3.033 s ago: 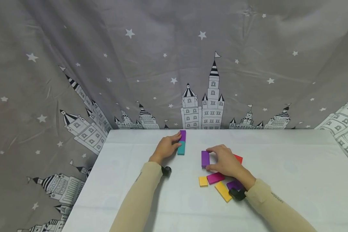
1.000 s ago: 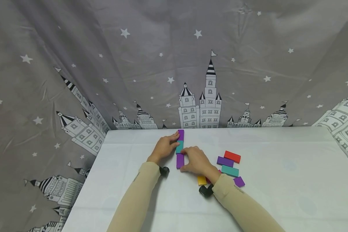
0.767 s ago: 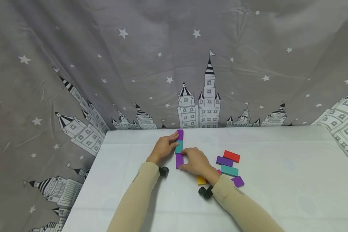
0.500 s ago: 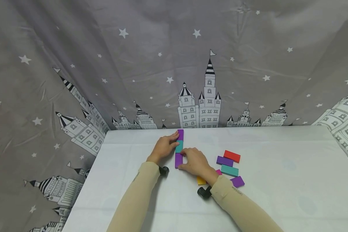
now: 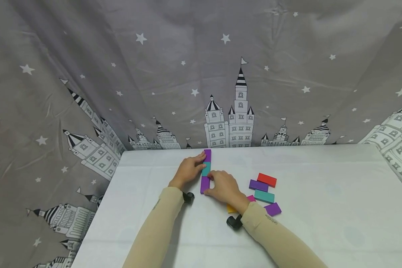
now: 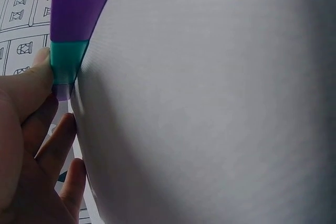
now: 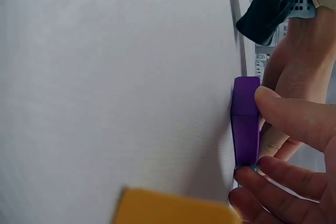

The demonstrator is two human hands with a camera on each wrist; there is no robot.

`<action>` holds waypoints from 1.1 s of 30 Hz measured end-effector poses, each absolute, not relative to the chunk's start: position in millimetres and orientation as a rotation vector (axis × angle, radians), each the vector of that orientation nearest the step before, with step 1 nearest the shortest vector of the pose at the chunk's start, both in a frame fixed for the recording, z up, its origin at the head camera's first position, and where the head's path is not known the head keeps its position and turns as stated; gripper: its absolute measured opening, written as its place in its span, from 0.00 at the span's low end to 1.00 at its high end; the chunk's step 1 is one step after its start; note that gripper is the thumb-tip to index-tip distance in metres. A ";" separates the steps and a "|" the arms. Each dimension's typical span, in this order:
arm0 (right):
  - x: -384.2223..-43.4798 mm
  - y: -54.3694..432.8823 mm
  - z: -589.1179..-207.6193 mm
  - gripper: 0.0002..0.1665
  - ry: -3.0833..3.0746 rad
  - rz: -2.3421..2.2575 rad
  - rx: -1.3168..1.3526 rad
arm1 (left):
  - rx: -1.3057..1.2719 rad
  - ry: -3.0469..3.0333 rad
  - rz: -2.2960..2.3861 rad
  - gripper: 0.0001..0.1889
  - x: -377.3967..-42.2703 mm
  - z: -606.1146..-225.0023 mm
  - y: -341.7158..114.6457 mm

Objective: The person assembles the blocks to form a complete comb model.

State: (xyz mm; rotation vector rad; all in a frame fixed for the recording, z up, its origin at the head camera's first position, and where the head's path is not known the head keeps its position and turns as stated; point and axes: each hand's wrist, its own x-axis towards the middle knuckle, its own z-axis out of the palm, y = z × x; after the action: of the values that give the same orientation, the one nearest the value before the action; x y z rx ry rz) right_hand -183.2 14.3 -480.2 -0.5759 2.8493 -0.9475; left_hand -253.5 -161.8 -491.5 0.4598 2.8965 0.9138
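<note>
Three flat rectangular blocks stand end to end in a row: a purple block (image 5: 207, 153) at the far end, a teal block (image 5: 206, 169) in the middle, a second purple block (image 5: 205, 185) nearest. My left hand (image 5: 187, 170) rests along the row's left side, with its thumb on the teal block and a fingertip at the far purple one; its other fingers are spread. My right hand (image 5: 225, 186) pinches the near purple block at its two ends, thumb at the near end. In the right wrist view the teal block is mostly hidden behind that purple block.
Right of the hands lie a red block (image 5: 267, 180), a dark purple block (image 5: 258, 185), a teal block (image 5: 264, 196), a purple block (image 5: 273, 209) and a partly covered magenta block (image 5: 251, 198). A yellow block (image 5: 232, 209) shows below the right wrist. A grey castle-print curtain (image 5: 174, 74) hangs behind the white table (image 5: 338, 223).
My right hand has carried the near purple block left from the loose blocks to the row's near end and straightened it against the teal block. My left hand has stayed at the row.
</note>
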 end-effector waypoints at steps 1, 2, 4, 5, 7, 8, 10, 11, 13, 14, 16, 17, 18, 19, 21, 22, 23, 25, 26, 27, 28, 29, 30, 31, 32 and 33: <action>-182.9 15.0 -479.3 0.34 2.843 -0.947 -0.577 | 0.462 2.897 0.915 0.25 -253.5 -491.4 -162.0; -182.2 16.1 -477.7 0.34 2.832 -0.954 -0.575 | 0.466 2.896 0.917 0.25 -253.6 -491.3 -162.1; -180.3 19.4 -473.6 0.35 2.809 -0.981 -0.564 | 0.468 2.895 0.911 0.25 -253.8 -491.4 -162.3; -179.0 21.6 -470.8 0.35 2.799 -0.999 -0.556 | 0.470 2.895 0.911 0.25 -253.8 -491.6 -162.4; -176.8 27.2 -463.9 0.35 2.780 -1.046 -0.530 | 0.465 2.894 0.901 0.25 -253.8 -492.0 -162.6; -175.7 30.5 -459.9 0.35 2.774 -1.071 -0.522 | 0.464 2.893 0.903 0.25 -254.0 -492.1 -162.6; -173.3 37.8 -451.8 0.34 2.770 -1.106 -0.507 | 0.458 2.895 0.904 0.25 -254.1 -492.1 -162.8; -172.0 41.7 -448.4 0.34 2.771 -1.121 -0.501 | 0.455 2.896 0.904 0.25 -254.2 -492.0 -162.8; -168.6 49.9 -442.0 0.33 2.776 -1.147 -0.489 | 0.453 2.896 0.908 0.25 -254.3 -491.6 -163.0; -166.7 54.0 -439.5 0.32 2.780 -1.156 -0.487 | 0.452 2.895 0.910 0.25 -254.3 -491.5 -163.0; -162.5 62.3 -436.1 0.32 2.793 -1.171 -0.483 | 0.451 2.892 0.913 0.25 -254.0 -491.3 -163.3; -160.6 66.3 -435.0 0.31 2.799 -1.180 -0.483 | 0.453 2.890 0.916 0.25 -253.9 -491.1 -163.3; -158.4 70.2 -434.1 0.31 2.808 -1.182 -0.485 | 0.454 2.887 0.920 0.25 -253.9 -491.2 -163.3; -156.5 74.0 -434.0 0.31 2.816 -1.182 -0.486 | 0.455 2.884 0.924 0.25 -253.8 -491.3 -163.4; -151.9 81.4 -433.7 0.30 2.823 -1.188 -0.487 | 0.460 2.882 0.930 0.25 -253.8 -491.5 -163.5; -149.4 84.8 -433.6 0.30 2.823 -1.192 -0.485 | 0.463 2.881 0.933 0.25 -253.9 -491.5 -163.5; -147.1 88.3 -434.0 0.30 2.823 -1.192 -0.484 | 0.467 2.881 0.933 0.25 -254.0 -491.7 -163.6; -142.0 94.9 -434.6 0.29 2.817 -1.195 -0.473 | 0.476 2.883 0.931 0.25 -254.3 -492.0 -163.7; -139.6 97.9 -435.1 0.29 2.810 -1.201 -0.464 | 0.479 2.881 0.932 0.25 -254.5 -492.1 -163.7; -137.4 100.9 -435.6 0.29 2.810 -1.201 -0.463 | 0.479 2.880 0.931 0.25 -254.5 -492.0 -163.8; -135.1 103.7 -436.3 0.29 2.808 -1.205 -0.461 | 0.483 2.881 0.929 0.25 -254.8 -492.0 -163.7; -132.9 106.4 -437.3 0.29 2.809 -1.203 -0.463 | 0.483 2.882 0.926 0.25 -255.0 -492.1 -163.7; -130.8 108.8 -438.2 0.29 2.806 -1.204 -0.466 | 0.482 2.882 0.923 0.25 -255.2 -492.0 -163.7; -128.6 111.3 -439.4 0.29 2.804 -1.205 -0.473 | 0.479 2.879 0.923 0.25 -255.2 -491.8 -163.6; -126.4 113.6 -440.7 0.29 2.807 -1.198 -0.484 | 0.476 2.878 0.922 0.25 -255.3 -491.8 -163.7; -124.2 115.7 -441.9 0.29 2.809 -1.193 -0.498 | 0.474 2.878 0.920 0.25 -255.3 -491.8 -163.7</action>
State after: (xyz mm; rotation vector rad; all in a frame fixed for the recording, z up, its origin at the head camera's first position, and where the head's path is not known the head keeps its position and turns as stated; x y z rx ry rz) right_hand -124.2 115.7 -441.9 -0.4984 2.8092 -1.1929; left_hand -255.3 -163.7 -491.8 0.4737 2.8783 0.9197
